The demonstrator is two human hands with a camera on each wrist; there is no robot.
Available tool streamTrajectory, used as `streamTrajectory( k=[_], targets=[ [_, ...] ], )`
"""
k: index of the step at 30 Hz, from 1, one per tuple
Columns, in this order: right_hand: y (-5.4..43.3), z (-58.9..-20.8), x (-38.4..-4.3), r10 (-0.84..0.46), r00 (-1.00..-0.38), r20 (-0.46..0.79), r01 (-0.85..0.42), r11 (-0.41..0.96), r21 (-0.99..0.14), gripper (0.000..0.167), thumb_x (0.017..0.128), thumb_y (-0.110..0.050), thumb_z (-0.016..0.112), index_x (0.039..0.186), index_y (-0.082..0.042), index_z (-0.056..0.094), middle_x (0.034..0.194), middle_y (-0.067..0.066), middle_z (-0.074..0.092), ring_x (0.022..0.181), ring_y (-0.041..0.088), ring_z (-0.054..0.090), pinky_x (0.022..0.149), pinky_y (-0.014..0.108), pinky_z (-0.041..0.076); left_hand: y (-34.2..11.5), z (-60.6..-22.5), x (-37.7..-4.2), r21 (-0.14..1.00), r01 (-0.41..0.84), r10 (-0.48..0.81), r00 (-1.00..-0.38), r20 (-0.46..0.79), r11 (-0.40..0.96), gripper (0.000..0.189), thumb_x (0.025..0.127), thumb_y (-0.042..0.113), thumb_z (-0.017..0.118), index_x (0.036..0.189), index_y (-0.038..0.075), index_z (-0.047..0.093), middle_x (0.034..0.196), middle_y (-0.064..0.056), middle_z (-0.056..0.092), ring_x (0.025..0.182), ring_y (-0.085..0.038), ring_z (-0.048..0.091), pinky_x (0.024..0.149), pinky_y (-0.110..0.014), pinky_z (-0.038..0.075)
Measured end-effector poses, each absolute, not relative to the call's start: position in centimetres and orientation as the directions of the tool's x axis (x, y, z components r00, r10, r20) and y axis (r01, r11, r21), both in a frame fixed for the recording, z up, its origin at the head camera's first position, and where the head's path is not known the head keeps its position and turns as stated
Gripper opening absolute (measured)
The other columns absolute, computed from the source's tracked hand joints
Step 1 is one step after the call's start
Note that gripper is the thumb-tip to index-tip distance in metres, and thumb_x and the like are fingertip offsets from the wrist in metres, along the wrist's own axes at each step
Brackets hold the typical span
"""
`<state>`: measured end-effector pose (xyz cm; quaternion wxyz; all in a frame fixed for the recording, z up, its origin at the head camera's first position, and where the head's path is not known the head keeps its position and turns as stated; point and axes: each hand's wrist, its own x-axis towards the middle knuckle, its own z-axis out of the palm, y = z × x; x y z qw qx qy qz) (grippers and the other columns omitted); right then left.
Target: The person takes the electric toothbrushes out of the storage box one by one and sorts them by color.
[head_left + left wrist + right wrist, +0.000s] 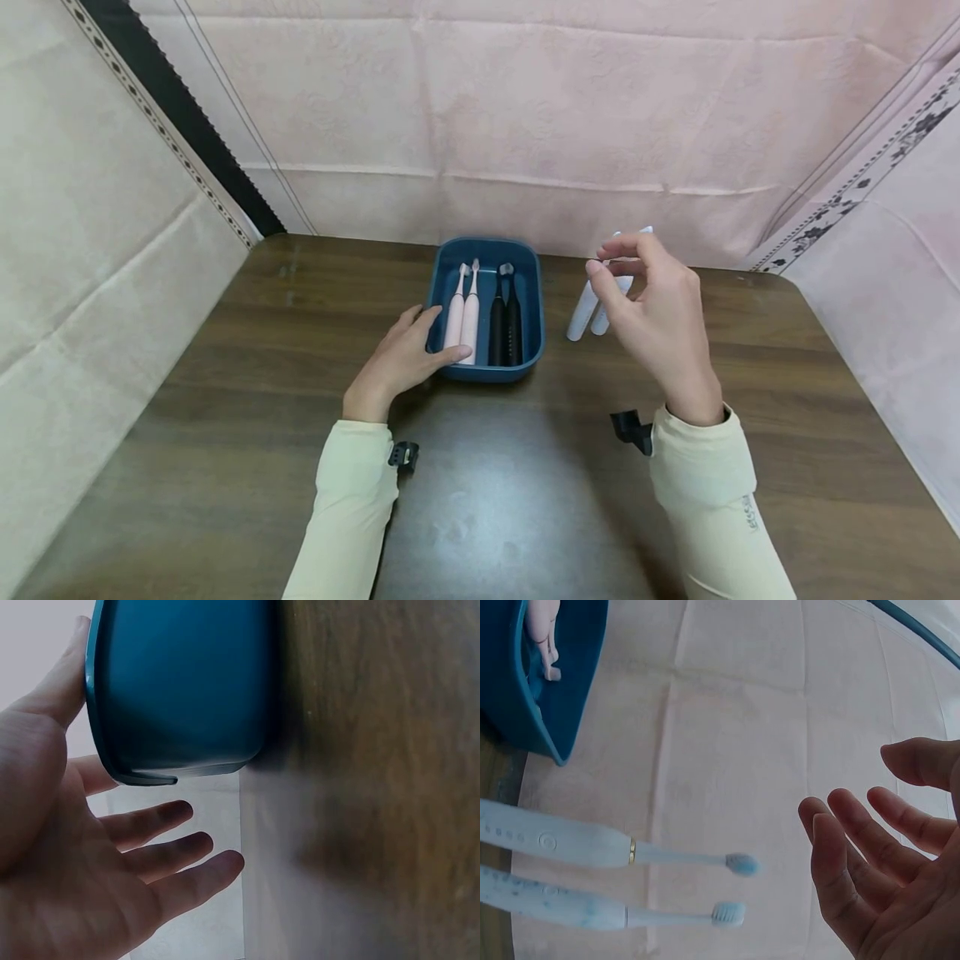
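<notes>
A blue bin (pixel 491 374) stands on the table, holding two pink electric toothbrushes (pixel 469 327) and two black electric toothbrushes (pixel 506 321). My left hand (pixel 405 354) touches the bin's near left corner; the thumb lies over the rim, and the other fingers extend along the outside in the left wrist view. To the right of the bin, two pale electric toothbrushes (pixel 582 314) appear to stand upright on the table. My right hand (pixel 656 312) hovers near them with loosely bent fingers, holding nothing. In the right wrist view, one white toothbrush (pixel 562 838) has a gold ring, the other (pixel 559 896) blue specks.
The brown wooden table (pixel 510 500) ends at a pale pink cloth (pixel 540 108) behind the bin. Light cloth walls rise on both sides. A black strap mount (pixel 632 429) sits at the right wrist, another (pixel 405 456) at the left.
</notes>
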<state>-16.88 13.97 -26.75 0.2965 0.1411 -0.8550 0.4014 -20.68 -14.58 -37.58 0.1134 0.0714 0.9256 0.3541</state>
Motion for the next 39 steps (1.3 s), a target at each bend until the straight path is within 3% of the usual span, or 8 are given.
streamTrajectory(
  k=[8, 20, 29, 39],
  targets=[
    [12.9, -26.6, -17.8, -0.040, -0.810, 0.585, -0.470, 0.641, -0.607, 0.018, 0.097, -0.016, 0.068, 0.110, -0.004, 0.068, 0.106, 0.001, 0.073, 0.092, 0.015, 0.072, 0.059, 0.021, 0.043, -14.5, -37.5, -20.7, 0.676, 0.051, 0.213, -0.964, -0.159, 0.735, 0.091, 0.093, 0.056, 0.069, 0.162, 0.015, 0.027, 0.167, -0.018, 0.014, 0.148, -0.041, 0.025, 0.111, -0.066, 0.032],
    [10.4, -27.4, -19.6, -0.157, -0.831, 0.533, -0.484, 0.676, -0.556, 0.022, 0.098, -0.019, 0.069, 0.113, -0.002, 0.066, 0.111, 0.010, 0.072, 0.098, 0.023, 0.072, 0.075, 0.042, 0.055, -14.5, -37.6, -20.6, 0.669, 0.042, 0.204, -0.965, -0.166, 0.742, 0.092, 0.092, 0.056, 0.069, 0.162, 0.015, 0.026, 0.167, -0.018, 0.015, 0.148, -0.040, 0.025, 0.111, -0.064, 0.032],
    [9.1, -27.7, -20.7, -0.200, -0.845, 0.496, -0.482, 0.686, -0.544, 0.027, 0.098, -0.019, 0.069, 0.117, 0.001, 0.066, 0.114, 0.015, 0.071, 0.095, 0.028, 0.072, 0.079, 0.046, 0.056, -14.6, -37.7, -20.6, 0.679, 0.034, 0.199, -0.966, -0.166, 0.733, 0.091, 0.092, 0.057, 0.069, 0.162, 0.016, 0.027, 0.167, -0.018, 0.015, 0.148, -0.040, 0.025, 0.112, -0.065, 0.031],
    [8.1, -28.6, -23.9, -0.263, -0.931, 0.254, -0.358, 0.798, -0.485, 0.036, 0.100, -0.030, 0.066, 0.125, -0.004, 0.064, 0.122, 0.012, 0.069, 0.099, 0.026, 0.069, 0.079, 0.046, 0.056, -14.7, -37.5, -20.7, 0.694, 0.036, 0.208, -0.964, -0.166, 0.719, 0.094, 0.090, 0.061, 0.068, 0.162, 0.016, 0.027, 0.167, -0.017, 0.014, 0.149, -0.040, 0.023, 0.112, -0.065, 0.031]
  ],
)
